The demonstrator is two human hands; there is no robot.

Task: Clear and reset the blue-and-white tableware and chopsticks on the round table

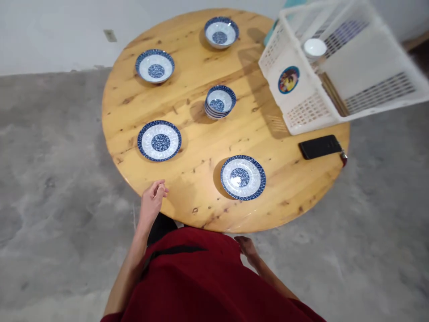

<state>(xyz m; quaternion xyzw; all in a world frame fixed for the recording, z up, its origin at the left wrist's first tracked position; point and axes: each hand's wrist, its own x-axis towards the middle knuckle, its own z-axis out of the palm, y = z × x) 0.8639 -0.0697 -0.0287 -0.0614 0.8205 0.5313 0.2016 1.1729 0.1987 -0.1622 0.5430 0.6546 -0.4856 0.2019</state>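
My left hand (153,198) hovers at the near edge of the round wooden table (201,134), fingers curled in with thumb against forefinger and nothing seen in them. Nearest to it are a blue-and-white plate (160,141) and a second such plate (243,177) to the right. My right hand (247,248) hangs low beside my red shirt, below the table's rim; its fingers are mostly hidden. Mid-table stands a stack of blue-and-white bowls (220,102). Single bowls sit at the far left (154,66) and far middle (221,32).
A white plastic basket (301,107) stands on the table's right side, holding a small white bowl (314,48) and what look like chopsticks (331,94). A black phone (320,146) lies near the right edge. Grey concrete floor surrounds the table.
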